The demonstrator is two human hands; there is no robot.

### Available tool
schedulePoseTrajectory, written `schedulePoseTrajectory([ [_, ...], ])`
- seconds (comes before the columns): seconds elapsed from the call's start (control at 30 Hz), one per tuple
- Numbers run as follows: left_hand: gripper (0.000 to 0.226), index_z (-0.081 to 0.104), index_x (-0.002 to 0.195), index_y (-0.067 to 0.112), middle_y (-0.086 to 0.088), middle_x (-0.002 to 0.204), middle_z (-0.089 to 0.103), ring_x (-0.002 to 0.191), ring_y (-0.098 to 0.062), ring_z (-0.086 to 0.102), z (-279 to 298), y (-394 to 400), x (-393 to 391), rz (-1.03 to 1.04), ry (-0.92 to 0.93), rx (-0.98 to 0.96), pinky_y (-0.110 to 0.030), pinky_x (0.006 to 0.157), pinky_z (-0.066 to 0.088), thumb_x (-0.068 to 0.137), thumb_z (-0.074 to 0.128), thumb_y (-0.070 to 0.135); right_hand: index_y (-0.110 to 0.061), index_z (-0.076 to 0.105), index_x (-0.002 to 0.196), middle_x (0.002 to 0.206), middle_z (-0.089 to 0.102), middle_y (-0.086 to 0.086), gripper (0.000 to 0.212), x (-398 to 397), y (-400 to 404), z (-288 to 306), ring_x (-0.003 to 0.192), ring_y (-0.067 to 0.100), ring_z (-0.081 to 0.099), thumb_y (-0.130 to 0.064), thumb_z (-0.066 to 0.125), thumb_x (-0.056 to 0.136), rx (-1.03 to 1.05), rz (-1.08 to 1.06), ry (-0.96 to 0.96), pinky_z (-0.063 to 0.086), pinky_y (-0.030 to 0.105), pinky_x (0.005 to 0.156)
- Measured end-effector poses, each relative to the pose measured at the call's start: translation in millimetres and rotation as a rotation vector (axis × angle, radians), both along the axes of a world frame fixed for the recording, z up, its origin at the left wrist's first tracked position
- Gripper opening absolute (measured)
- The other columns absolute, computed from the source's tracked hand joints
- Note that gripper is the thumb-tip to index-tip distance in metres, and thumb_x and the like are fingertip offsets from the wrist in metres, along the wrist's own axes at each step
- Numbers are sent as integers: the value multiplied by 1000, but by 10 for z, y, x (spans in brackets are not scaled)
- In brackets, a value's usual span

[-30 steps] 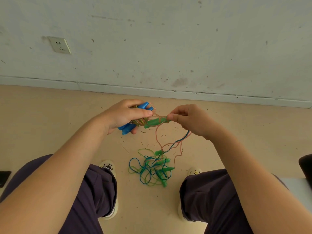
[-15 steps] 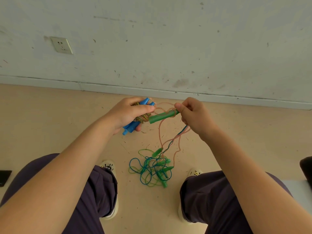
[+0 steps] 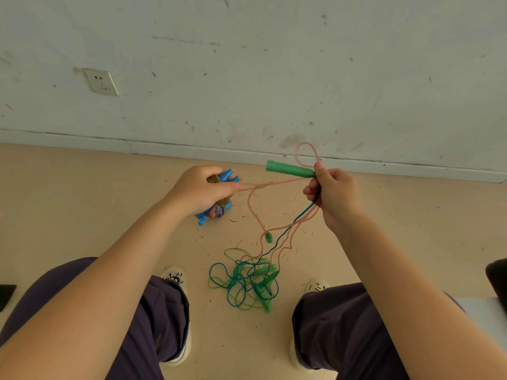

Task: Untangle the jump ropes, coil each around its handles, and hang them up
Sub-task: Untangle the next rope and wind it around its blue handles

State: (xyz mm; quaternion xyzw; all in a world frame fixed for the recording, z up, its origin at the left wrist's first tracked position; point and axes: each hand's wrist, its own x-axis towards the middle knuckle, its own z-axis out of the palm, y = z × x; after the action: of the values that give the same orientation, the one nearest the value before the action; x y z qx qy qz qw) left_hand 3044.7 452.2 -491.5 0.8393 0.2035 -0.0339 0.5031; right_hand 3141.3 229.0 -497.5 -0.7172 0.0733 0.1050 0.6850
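Note:
My left hand [image 3: 201, 192] grips a coiled bundle of blue handles [image 3: 216, 212] wound with braided rope, and its fingertips pinch a thin pink rope [image 3: 270, 183]. My right hand [image 3: 333, 193] holds the end of a green handle [image 3: 289, 169] that points left, level with the skirting. The pink rope loops above this hand and runs down with a dark blue-green rope [image 3: 290, 224]. A second green handle [image 3: 269, 237] dangles on the pink rope. On the floor between my feet lies a tangle of blue and green ropes [image 3: 247, 281] with green handles.
A pale wall with a socket [image 3: 101, 81] and a skirting board runs across ahead. My two shoes [image 3: 175, 278] flank the tangle on the beige floor. A dark object [image 3: 498, 275] sits at the right edge, another [image 3: 6, 294] at the left edge.
My right hand has pulled the green handle up and to the right, away from the blue bundle. The pink rope between the hands has stretched out, and a loop now stands above the right hand.

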Motion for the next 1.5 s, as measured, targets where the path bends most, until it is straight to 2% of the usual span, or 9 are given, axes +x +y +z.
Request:
schedulePoseTrajectory([
  [0.13, 26, 66, 93, 12, -10, 78, 67, 44, -14, 61, -64, 5, 14, 65, -9, 180, -33, 56, 48, 87, 67, 37, -13, 51, 85, 54, 60, -1, 22, 5, -14, -21, 51, 16, 55, -31, 55, 99, -380, 72, -177, 45, 33, 56],
  [0.33, 21, 72, 104, 17, -7, 107, 69, 51, -25, 54, 125, -52, -8, 108, -135, -484, -26, 46, 48, 88, 72, 30, -29, 33, 136, 94, 65, 7, 63, -9, -60, -63, 63, 19, 66, -44, 69, 87, -580, 465, -45, 50, 31, 56],
  [0.47, 27, 71, 101, 14, -8, 94, 70, 47, -24, 54, 133, -30, -3, 38, -171, -548, -28, 48, 48, 81, 74, 32, -59, 20, 142, 132, 41, 5, 92, -75, -51, -62, 113, 25, 53, -56, 78, 71, -751, 683, -181, 49, 45, 95],
  [0.67, 21, 71, 98, 14, -8, 75, 62, 47, -22, 55, 111, -95, -10, -95, -106, -500, -33, 55, 46, 85, 70, 31, -25, 72, 87, 108, 67, -13, 13, -196, 92, 15, 105, 5, 58, -32, 80, 79, -455, 793, -224, 44, 32, 95],
  [0.87, 18, 70, 100, 12, -16, 82, 62, 47, -20, 54, 126, -27, -12, -13, -47, -398, -27, 45, 45, 90, 69, 28, -13, 70, 83, 65, 58, 0, 19, -66, -34, 76, 60, 14, 55, -32, 74, 85, -227, 773, -119, 50, 40, 78],
  [1.0, 21, 69, 98, 12, -9, 72, 62, 46, -20, 54, 98, -26, -16, -10, -33, -315, -25, 45, 46, 89, 71, 30, -19, 67, 66, 56, 37, -1, 34, 0, -70, 55, 52, 16, 34, -41, 64, 92, -382, 573, -150, 34, 33, 58],
  [1.2, 25, 70, 101, 15, -7, 77, 61, 48, -19, 58, 93, 54, -1, 168, -61, -238, -26, 46, 48, 87, 72, 36, -11, 67, 85, 49, 40, -3, 24, 83, -186, 160, 45, 15, 32, -16, 48, 99, -275, 299, -96, 29, 27, 47],
  [1.37, 34, 63, 108, -1, -21, 83, 61, 47, -22, 53, 141, -63, -40, -71, -23, -356, -27, 46, 48, 90, 69, 28, -6, 54, 93, 84, 67, 21, 7, -93, -75, 211, 55, 29, 59, -12, 52, 94, -192, 567, 91, 48, 27, 50],
  [1.5, 16, 71, 99, 15, -13, 85, 65, 48, -23, 53, 146, -114, -40, -143, -1, -453, -28, 46, 46, 89, 68, 28, -7, 44, 111, 111, 57, 19, 31, -151, -15, 160, 75, 32, 67, -16, 66, 91, -116, 592, 100, 58, 42, 65],
])
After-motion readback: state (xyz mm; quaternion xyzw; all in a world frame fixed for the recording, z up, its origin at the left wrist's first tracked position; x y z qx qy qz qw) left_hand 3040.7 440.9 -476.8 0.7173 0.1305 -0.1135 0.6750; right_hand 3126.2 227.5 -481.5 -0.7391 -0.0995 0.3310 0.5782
